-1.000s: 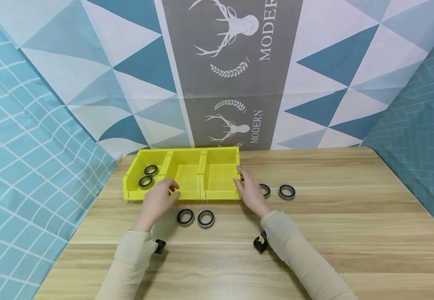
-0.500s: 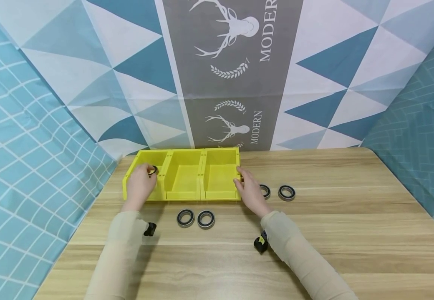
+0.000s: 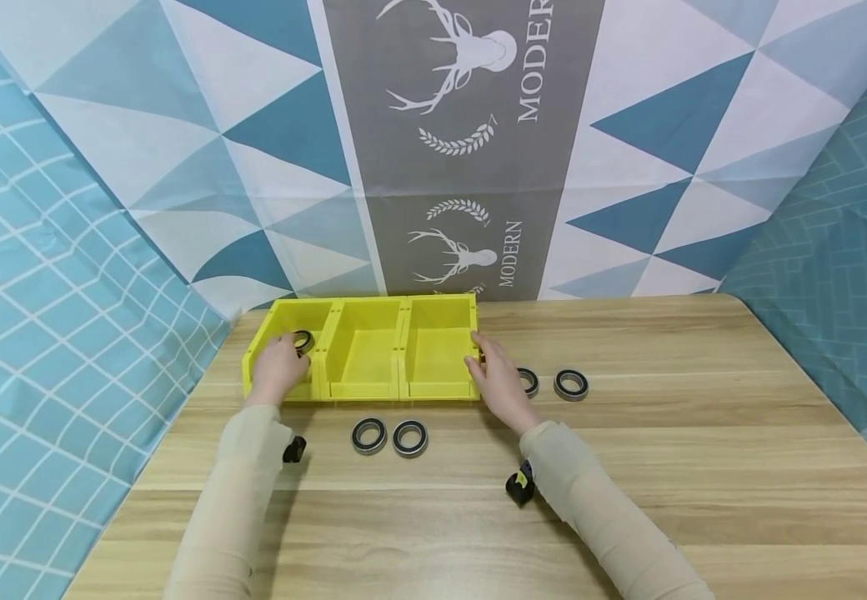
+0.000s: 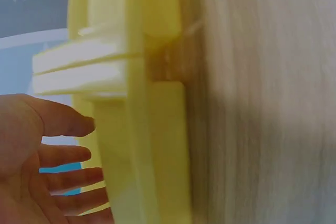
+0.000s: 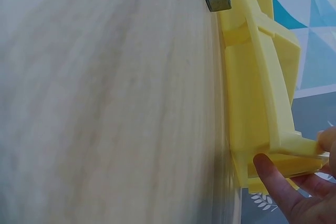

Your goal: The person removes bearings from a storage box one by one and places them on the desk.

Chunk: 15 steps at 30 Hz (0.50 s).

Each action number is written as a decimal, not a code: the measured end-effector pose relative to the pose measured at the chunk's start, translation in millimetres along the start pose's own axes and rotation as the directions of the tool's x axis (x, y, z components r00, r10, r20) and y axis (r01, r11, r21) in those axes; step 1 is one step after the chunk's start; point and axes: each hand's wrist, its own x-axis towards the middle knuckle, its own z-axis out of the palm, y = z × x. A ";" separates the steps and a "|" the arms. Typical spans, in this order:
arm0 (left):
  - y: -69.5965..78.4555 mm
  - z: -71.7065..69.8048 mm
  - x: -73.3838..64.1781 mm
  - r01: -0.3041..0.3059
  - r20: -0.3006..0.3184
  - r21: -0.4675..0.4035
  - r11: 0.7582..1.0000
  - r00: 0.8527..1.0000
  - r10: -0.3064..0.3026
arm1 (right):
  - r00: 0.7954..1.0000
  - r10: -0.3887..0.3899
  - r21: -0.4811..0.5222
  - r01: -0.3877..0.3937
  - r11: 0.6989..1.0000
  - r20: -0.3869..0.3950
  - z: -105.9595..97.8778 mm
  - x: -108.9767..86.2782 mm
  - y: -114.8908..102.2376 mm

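Note:
A yellow storage bin unit [image 3: 364,390] of three joined compartments stands at the back of the table. My left hand [image 3: 278,367] reaches into its left compartment, hiding part of the inside. A black-and-silver ball bearing [image 3: 309,342] shows just beyond the fingertips. In the left wrist view the left hand [image 4: 37,166] has thumb and fingers apart, beside the yellow walls, with nothing seen between them. My right hand [image 3: 501,383] holds the unit's right end wall; in the right wrist view the right hand [image 5: 304,192] has its fingers about that wall's rim.
Two bearings, one left [image 3: 383,436] and one right [image 3: 423,439], lie on the wooden table [image 3: 433,533] before the unit. Beside the right hand lie another bearing [image 3: 534,382], partly covered, and a further bearing [image 3: 584,386]. A patterned cloth wall [image 3: 471,167] rises behind.
My left hand has moved left from over the middle divider and gone into the left compartment, covering the nearer bearing there. The right hand keeps its place on the end wall.

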 end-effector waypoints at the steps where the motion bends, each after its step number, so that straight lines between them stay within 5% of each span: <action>1: -2.3 1.1 1.3 -0.004 0.021 0.004 1.000 1.000 0.004 | 1.000 -0.001 0.001 0.001 1.000 -0.002 0.2 -0.1 -0.1; 15: -16.2 11.8 12.1 -0.035 0.122 0.016 0.999 0.992 0.033 | 1.000 0.017 -0.002 -0.017 1.000 0.024 0.9 0.6 0.7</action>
